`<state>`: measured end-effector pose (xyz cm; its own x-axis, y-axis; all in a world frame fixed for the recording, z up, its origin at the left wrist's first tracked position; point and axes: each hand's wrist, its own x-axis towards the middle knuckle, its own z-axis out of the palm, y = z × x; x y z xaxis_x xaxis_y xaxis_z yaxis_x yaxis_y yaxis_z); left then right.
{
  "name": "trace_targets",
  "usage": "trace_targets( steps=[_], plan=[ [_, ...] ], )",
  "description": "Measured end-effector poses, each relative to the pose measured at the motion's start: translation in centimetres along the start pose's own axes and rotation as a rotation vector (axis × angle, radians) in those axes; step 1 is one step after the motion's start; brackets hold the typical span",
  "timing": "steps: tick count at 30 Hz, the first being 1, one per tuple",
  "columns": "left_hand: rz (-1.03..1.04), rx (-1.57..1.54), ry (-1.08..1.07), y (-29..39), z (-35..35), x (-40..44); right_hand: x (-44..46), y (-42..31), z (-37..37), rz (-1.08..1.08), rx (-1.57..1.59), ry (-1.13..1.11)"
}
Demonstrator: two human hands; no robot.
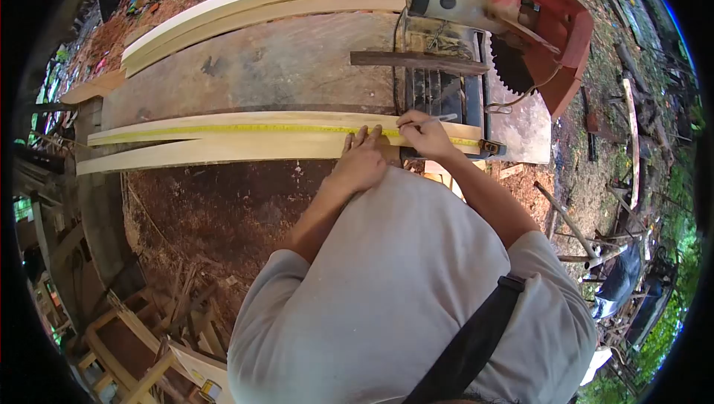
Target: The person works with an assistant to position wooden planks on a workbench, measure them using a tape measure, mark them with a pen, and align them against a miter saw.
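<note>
A pen or pencil point(447, 117) is gripped by the right hand's point(428, 139) fingers; on the desk point(253, 69), the tape measure point(282, 128), stretched along boards point(245, 148) from nine to three o'clock, is pressed by the left hand's point(361, 162) unclenched fingers.

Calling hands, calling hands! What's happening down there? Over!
Left hand's fingers on yellow tape. Right hand gripping slim pale stick. Big saw nearby, clear of both hands. Over.

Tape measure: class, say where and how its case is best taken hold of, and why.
Grip the dark case around its body, probably best from the right: the yellow blade runs out leftward along the pale boards, where the left hand and right hand are.
</note>
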<state>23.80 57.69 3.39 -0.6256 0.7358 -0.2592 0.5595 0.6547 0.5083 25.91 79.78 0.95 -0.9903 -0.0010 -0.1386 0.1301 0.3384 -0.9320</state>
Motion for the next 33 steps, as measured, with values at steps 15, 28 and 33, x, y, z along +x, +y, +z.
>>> trace_targets(
  steps=[15,28,33],
  plan=[
    [0.0,0.166,-0.117,1.6,0.9,1.5,1.7,1.9,0.5,-0.075,-0.178,-0.002],
    [-0.093,0.181,-0.24,3.1,0.3,1.9,1.8,1.3,0.2,-0.059,-0.198,-0.027],
    [-0.095,0.188,-0.231,3.1,0.7,2.2,1.8,1.4,0.2,-0.052,-0.191,-0.035]
  ],
)
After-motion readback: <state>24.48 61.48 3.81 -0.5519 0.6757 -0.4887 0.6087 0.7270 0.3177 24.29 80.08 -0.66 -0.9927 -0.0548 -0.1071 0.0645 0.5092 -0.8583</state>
